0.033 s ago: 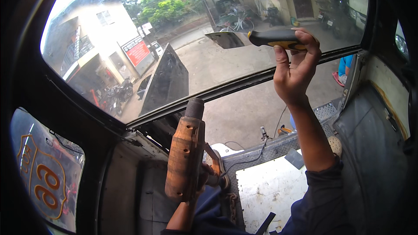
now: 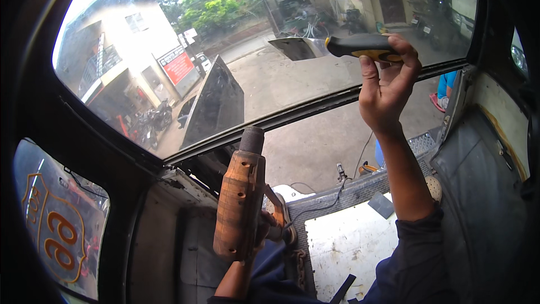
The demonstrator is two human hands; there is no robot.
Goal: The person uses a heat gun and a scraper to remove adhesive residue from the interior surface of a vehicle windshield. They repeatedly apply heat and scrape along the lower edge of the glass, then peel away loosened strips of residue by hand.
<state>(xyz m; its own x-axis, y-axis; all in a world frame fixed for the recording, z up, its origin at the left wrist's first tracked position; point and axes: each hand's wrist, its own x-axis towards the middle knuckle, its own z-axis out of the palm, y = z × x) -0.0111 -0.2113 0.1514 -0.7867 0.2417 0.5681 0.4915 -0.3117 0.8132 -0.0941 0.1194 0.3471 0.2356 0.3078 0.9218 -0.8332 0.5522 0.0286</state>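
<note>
Seen from inside a vehicle. The right hand [image 2: 388,87] is raised to the windscreen [image 2: 253,73], fingers clenched around the black-and-yellow handle of a scraper [image 2: 337,47] whose flat blade points left against the glass. The left hand [image 2: 264,231], low and near, grasps a worn orange heat gun [image 2: 241,194] (nozzle up, just below the dark bar [image 2: 315,110] crossing the glass).

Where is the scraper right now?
The scraper is near the top of the head view, right of centre, held up by the right hand against the car window, above the black window bar.
</note>
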